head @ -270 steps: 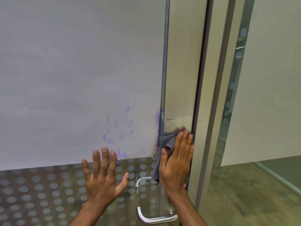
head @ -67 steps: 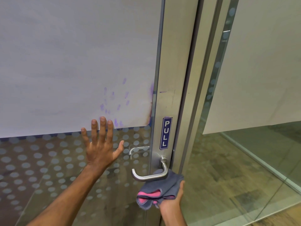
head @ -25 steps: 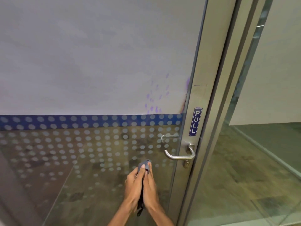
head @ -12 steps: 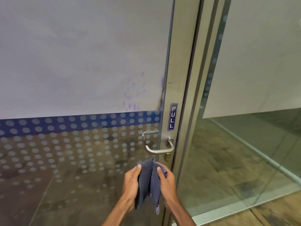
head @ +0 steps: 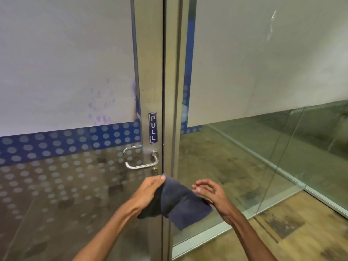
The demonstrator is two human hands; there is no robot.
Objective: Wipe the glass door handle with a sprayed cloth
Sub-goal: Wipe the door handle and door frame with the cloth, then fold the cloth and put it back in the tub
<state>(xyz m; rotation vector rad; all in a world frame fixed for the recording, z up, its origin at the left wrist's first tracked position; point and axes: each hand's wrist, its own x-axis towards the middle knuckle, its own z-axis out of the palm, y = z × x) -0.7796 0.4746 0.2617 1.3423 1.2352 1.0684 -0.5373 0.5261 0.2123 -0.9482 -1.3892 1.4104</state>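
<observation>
A silver lever handle (head: 142, 165) sticks out of the metal stile of a glass door (head: 150, 76), under a blue PULL sticker (head: 153, 127). A grey-blue cloth (head: 178, 201) hangs spread between my hands, just below the handle and apart from it. My left hand (head: 150, 191) pinches the cloth's upper left corner. My right hand (head: 211, 193) is at the cloth's right edge with fingers loosely curled; its lower fingers seem to touch the cloth, but a grip is unclear.
The door's upper glass is frosted white with purple smudges (head: 99, 112) and a blue dotted band (head: 71, 142) below. A fixed clear glass panel (head: 263, 147) stands to the right in its metal frame. Wooden floor (head: 282, 232) lies at the lower right.
The cloth was bunched between both hands; now my hands have drawn apart and the cloth is spread out. My right hand has moved right. The camera view shifted left to right.
</observation>
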